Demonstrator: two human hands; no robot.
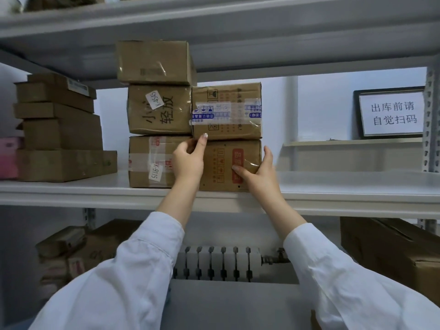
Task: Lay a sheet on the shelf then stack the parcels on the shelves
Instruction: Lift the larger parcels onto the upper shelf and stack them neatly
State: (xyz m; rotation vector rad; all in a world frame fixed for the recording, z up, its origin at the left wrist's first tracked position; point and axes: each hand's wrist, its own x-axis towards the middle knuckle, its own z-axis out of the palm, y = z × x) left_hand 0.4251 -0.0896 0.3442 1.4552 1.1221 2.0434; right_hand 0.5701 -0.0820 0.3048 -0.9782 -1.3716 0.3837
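Lower parcel (223, 167) sits on the middle shelf (95, 194), under the upper parcel (226, 110). Your left hand (188, 160) and right hand (259, 173) grip its side edges, fingers curled. Push evenly, keep fronts flush.

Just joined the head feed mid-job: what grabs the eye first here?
The left hand and right hand hold the sides of a brown cardboard box with a red label on the white middle shelf. A blue-taped cardboard box sits on it, beside a three-high cardboard stack; a black-framed white sign stands far right.
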